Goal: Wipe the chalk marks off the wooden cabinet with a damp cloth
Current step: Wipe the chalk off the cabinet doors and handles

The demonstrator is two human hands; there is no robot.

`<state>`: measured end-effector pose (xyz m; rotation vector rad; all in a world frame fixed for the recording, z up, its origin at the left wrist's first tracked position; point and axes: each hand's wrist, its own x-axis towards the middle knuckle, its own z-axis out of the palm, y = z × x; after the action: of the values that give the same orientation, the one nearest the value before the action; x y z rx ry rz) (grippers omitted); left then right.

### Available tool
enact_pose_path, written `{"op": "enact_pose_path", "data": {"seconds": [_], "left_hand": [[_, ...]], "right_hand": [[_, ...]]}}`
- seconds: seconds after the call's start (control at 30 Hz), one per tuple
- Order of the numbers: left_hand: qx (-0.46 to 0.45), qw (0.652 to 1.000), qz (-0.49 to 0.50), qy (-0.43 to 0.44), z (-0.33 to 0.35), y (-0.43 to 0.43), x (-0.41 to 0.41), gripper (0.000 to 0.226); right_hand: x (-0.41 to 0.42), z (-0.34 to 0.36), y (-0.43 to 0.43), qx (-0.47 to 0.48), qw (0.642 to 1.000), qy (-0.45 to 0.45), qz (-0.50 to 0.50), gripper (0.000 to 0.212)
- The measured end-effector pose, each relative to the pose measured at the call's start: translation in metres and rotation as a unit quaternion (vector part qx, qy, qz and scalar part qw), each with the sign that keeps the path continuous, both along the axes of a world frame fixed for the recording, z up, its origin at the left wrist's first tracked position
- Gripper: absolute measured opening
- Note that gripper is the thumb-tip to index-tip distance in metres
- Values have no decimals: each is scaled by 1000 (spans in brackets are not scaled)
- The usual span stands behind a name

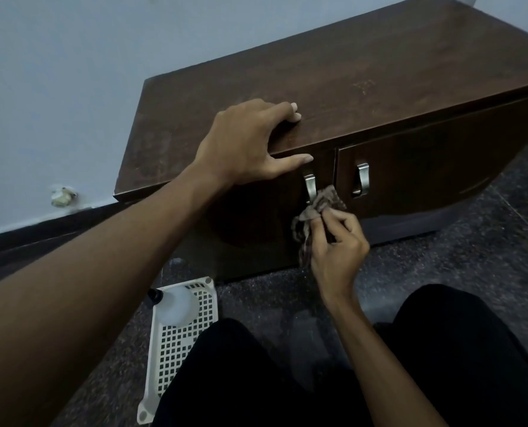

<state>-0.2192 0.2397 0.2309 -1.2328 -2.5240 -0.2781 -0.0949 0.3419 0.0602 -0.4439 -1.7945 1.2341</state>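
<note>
Cabinet (pixel 333 97): the dark wooden cabinet stood against the pale wall (pixel 56 72), on the dark speckled floor (pixel 487 241); its top was bare, with faint pale marks (pixel 363 85) near the middle.
Doors: two doors at the front, each with a metal handle, the left handle (pixel 309 188) and the right handle (pixel 362 179).
Cloth (pixel 318 211): a crumpled brownish cloth was pressed on the left door, just beside the left handle, with a part hanging down.
Right hand (pixel 336 251): its fingers (pixel 338 215) were closed around the cloth.
Left hand (pixel 247 143): it lay on the front edge of the top, fingers spread wide, the thumb over the edge, holding nothing.
Basket (pixel 179 343): a white plastic basket was on the floor, near the person's knee.
Bottle (pixel 176 305): a whitish bottle with a dark cap lay in the basket.
</note>
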Motion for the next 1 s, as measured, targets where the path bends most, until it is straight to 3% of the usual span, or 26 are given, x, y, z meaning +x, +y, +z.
{"op": "enact_pose_path", "data": {"seconds": [0.17, 0.43, 0.53, 0.63, 0.87, 0.93, 1.0], "left_hand": [[-5, 1000, -1, -3, 1, 0, 1, 67], [-3, 1000, 0, -3, 1, 1, 2, 67], [-3, 1000, 2, -3, 2, 1, 3, 68], [4, 1000, 3, -4, 2, 1, 3, 68], [22, 1000, 2, -18, 1, 0, 0, 68], [22, 1000, 4, -18, 0, 0, 0, 68], [22, 1000, 5, -14, 0, -1, 0, 67]], "right_hand": [[1, -17, -16, -95, 994, -56, 20, 17], [-7, 16, -29, -295, 955, -1, -36, 20], [-1, 31, -34, -235, 970, 27, -58, 16], [-2, 50, -33, -113, 992, 49, -39, 12], [-12, 36, -26, 134, 991, -26, 6, 16], [-8, 12, -27, 127, 990, -61, 15, 15], [-4, -10, -22, 50, 996, -79, -9, 15]]}}
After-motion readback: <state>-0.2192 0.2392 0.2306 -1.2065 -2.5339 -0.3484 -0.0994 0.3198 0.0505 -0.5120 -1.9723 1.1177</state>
